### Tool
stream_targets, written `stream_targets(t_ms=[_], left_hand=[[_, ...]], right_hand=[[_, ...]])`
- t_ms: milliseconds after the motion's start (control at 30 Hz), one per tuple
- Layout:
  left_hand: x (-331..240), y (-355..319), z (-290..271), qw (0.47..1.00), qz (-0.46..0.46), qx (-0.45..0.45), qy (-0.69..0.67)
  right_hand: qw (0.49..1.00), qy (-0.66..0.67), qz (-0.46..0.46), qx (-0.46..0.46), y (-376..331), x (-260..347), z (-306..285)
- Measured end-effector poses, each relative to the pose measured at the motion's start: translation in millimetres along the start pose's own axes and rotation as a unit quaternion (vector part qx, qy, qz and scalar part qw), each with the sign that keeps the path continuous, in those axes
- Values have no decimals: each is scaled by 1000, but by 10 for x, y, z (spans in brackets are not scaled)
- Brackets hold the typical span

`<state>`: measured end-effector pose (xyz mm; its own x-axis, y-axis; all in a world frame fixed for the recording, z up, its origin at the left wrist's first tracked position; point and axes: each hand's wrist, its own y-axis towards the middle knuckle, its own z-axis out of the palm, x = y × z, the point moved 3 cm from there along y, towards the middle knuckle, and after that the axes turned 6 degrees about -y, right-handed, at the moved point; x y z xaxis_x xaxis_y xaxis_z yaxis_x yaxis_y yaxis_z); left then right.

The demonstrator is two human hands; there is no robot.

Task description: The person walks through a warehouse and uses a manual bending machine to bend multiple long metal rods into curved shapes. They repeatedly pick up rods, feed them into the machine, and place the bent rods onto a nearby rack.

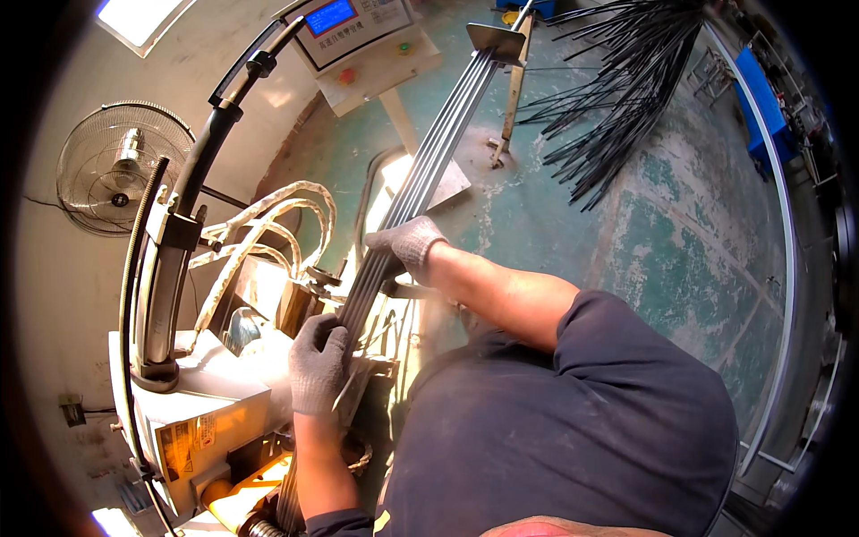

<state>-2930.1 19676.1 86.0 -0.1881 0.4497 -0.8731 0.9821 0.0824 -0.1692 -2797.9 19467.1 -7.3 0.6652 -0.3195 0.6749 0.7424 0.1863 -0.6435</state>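
Note:
A bundle of long, thin grey metal rods runs slantwise from the upper middle down toward the lower left. My right hand, in a grey glove, is closed over the bundle about midway, fingers across its top. Nearer to me, my left hand, gloved too, is curled at the left edge of the same rods; its fingertips are partly hidden. The far part of the rods reaches a flat metal plate on a stand. Below my left hand, my forearm partly covers the bundle.
On the left stand a machine with an upright cylinder, wrapped hoses and a wall fan. A control box with a lit screen is beyond. Dark rods fan out at upper right, near a long rail.

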Motion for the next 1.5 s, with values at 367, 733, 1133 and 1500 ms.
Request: stream_targets(t_ms=[367,733,1133,1500], left_hand=[[33,1014,672,988,-139,65,-23],[-411,1531,1095,975,-195,101,-37],[-567,1816,1344,965,-231,112,-55],[-808,2104,1606,953,-206,219,-37]], right_hand=[[976,-87,-173,-100,661,1136,-1105],[924,-219,-170,-263,582,1890,-1677],[964,5,-168,-205,1291,2088,-2050],[970,17,-157,-184,1191,2177,-2033]])
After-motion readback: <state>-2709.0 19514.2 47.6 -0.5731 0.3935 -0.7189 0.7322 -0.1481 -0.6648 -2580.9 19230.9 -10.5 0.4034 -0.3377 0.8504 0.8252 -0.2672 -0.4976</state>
